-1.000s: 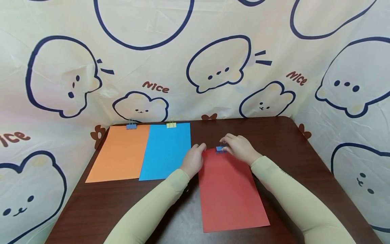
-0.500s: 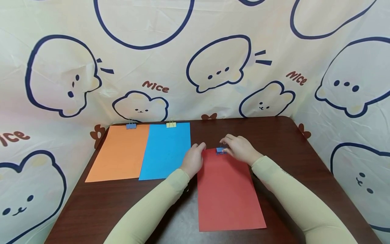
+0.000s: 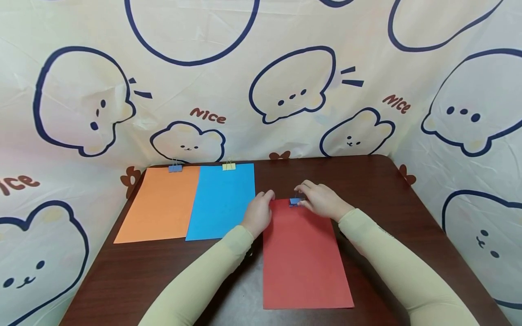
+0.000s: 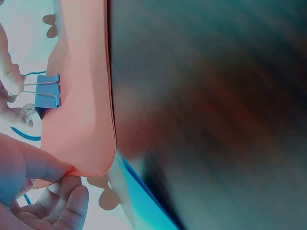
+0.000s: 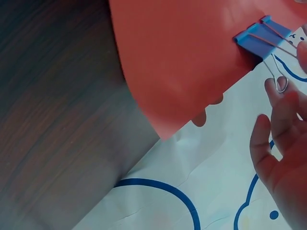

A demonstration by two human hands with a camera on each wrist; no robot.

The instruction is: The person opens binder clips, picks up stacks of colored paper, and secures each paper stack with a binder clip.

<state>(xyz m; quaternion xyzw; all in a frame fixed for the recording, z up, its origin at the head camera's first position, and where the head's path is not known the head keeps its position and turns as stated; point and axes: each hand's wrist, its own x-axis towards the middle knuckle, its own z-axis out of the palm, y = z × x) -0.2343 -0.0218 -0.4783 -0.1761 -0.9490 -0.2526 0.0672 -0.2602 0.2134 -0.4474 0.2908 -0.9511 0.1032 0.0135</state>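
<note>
Sheets of red paper (image 3: 306, 262) lie in front of me, their far edge lifted towards my hands. On that edge sits a blue binder clip (image 3: 294, 202), which also shows with its two wire handles in the right wrist view. My right hand (image 3: 323, 199) pinches those handles between thumb and fingers. At the far left corner of the red paper, my left hand (image 3: 258, 214) pinches the edge; the left wrist view shows thumb and fingers on that corner. Close to the left hand lies a blue sheet (image 3: 223, 203).
An orange sheet (image 3: 161, 206) lies left of the blue one. A blue-grey binder clip (image 3: 175, 168) is on its far edge, and a yellow binder clip (image 3: 229, 166) is on the blue sheet's. The brown table (image 3: 391, 194) ends at a printed curtain (image 3: 228, 90).
The red paper's near end has swung slightly left and now lies straighter. The clip has come a touch nearer to me with the right hand; the left hand has hardly moved.
</note>
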